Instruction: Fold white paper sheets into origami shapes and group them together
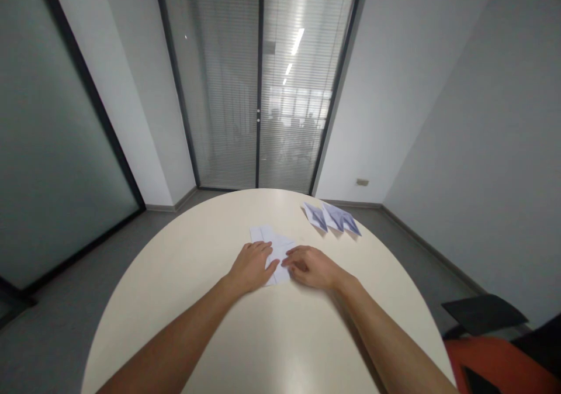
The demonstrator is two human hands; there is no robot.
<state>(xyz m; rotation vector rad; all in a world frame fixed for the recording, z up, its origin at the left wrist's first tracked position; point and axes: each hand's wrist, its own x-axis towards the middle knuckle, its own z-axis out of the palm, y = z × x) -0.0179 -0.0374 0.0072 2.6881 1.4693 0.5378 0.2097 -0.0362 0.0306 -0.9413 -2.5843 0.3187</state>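
Observation:
A creased, partly folded sheet of white paper (280, 244) lies on the table in front of me. My left hand (254, 263) rests flat on its left side, fingers stretched out and thumb apart, pressing it down. At the right edge of the sheet is my right hand (312, 266), its fingers curled in and the fingertips closed on the paper. Part of the sheet is hidden under both hands.
Folded paper pieces (335, 217) stand in a row at the back right of the round cream table (175, 289). To the right is a chair with a red seat (499, 363) and black armrest. Behind the table are glass doors (228, 90) with blinds.

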